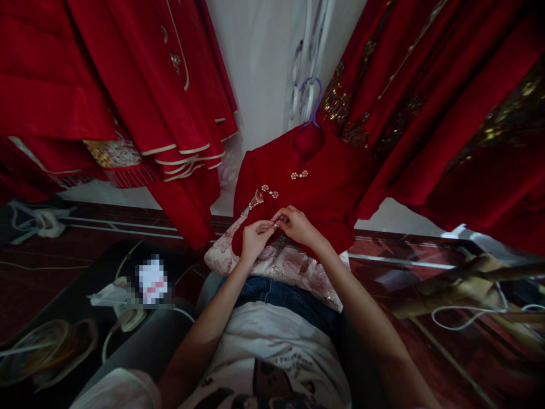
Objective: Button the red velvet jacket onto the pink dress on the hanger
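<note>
A red garment [272, 162] with a high collar lies over my lap, its top on a purple hanger [317, 105]. Flower-shaped beaded clasps [299, 175] decorate its front, and a beaded tassel ornament [256, 197] sits left of them. My left hand [256, 237] is closed in a pinch at the garment's lower front. Right beside it, my right hand [294, 225] also pinches, the fingertips of both meeting at a small pale beaded ornament [276, 225]. Fingers partly cover that ornament, and any thread or needle is too small to make out. Under the garment lies a pink-and-white patterned cushion [293, 264].
Red garments with pale edging [187, 113] hang at left, and red garments with gold sequins [409, 113] at right. A dark bench [68, 295] at left holds a clear round container [46, 346] and cables. Wooden poles [451, 281] stand at right.
</note>
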Action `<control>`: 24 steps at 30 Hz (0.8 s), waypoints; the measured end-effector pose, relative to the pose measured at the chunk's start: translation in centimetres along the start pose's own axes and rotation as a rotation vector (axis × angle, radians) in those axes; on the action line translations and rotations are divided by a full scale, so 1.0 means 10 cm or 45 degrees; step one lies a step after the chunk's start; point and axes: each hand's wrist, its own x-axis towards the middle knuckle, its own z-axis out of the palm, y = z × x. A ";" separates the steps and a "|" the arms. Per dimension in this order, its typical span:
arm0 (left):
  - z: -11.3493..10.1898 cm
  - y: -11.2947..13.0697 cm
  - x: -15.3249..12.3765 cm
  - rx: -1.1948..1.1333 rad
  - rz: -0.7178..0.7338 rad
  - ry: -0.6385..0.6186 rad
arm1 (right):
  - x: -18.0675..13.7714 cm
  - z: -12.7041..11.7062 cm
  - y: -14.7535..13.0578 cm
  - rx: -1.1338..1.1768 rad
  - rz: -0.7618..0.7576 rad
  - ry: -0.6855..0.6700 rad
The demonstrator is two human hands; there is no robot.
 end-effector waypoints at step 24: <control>0.02 0.24 -0.13 0.924 0.499 -0.039 | -0.23 -0.96 -0.11 0.302 0.073 0.022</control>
